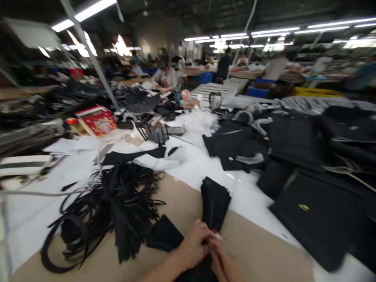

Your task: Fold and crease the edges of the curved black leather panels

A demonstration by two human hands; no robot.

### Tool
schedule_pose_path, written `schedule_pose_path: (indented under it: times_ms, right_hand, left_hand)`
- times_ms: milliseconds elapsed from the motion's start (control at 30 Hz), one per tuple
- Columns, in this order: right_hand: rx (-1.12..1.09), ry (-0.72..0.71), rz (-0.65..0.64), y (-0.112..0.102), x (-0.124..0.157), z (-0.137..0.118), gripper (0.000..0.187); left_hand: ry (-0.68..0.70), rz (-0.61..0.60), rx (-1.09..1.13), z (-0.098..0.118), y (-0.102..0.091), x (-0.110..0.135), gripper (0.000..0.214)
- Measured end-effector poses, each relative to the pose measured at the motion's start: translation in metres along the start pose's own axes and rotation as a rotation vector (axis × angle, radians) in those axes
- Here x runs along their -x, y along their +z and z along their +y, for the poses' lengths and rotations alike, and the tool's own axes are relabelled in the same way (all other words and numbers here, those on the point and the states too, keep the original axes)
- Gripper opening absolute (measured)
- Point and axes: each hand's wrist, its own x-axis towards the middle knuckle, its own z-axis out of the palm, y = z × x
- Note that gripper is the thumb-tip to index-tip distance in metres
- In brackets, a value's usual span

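A bundle of black strips (215, 201), fanned out at its far end, lies over brown board at the lower middle. My left hand (194, 244) is closed around its narrow part. My right hand (222, 258) meets it there with fingers pressed together; what they pinch is hidden. By the fingertips shows a small red and white thing (217, 235), too blurred to name. Left of my hands lies a short black piece (165, 234), and beyond it a big tangled heap of thin black strips (129, 203).
Brown board (264, 243) and white sheets (35, 211) cover the table. Flat black pieces with gold fittings (317, 211) fill the right side. A red box (98, 120) and crumpled clear plastic (196, 122) lie farther back. A pole (94, 58) rises at left; people work in the background.
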Motion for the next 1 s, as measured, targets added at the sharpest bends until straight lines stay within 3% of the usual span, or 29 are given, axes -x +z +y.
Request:
schedule_pose_path:
  times_ms: [133,300,433,500,667,767,1000]
  right_hand:
    - [0.119,-0.224,-0.156,-0.012,0.007,-0.014,0.026]
    - [0.142,-0.242,-0.047,-0.043,-0.025,-0.026,0.032]
    - [0.216,-0.338,-0.205,-0.050,-0.041,-0.010,0.040]
    - [0.207,-0.307,-0.226,-0.049,-0.042,-0.004,0.036]
    - [0.126,-0.172,-0.096,-0.048,-0.032,0.001,0.018]
    - [0.043,-0.089,-0.048,-0.047,-0.024,0.007,0.019]
    - [-0.128,0.173,0.113,-0.002,-0.007,0.023,0.034]
  left_hand:
    - [0.038,-0.030,0.047,-0.004,0.012,0.003,0.021]
    - [0.085,-0.023,0.033,0.001,0.002,0.000,0.022]
    - [0.053,-0.004,0.053,-0.001,0.000,-0.003,0.019]
    - [0.028,0.009,0.077,-0.004,0.000,-0.004,0.019]
    - [-0.062,0.068,0.148,-0.011,0.004,-0.002,0.019]
    - [-0.157,0.138,0.186,-0.014,0.010,-0.003,0.023]
    - [-0.333,0.179,0.197,-0.008,0.017,-0.012,0.024]
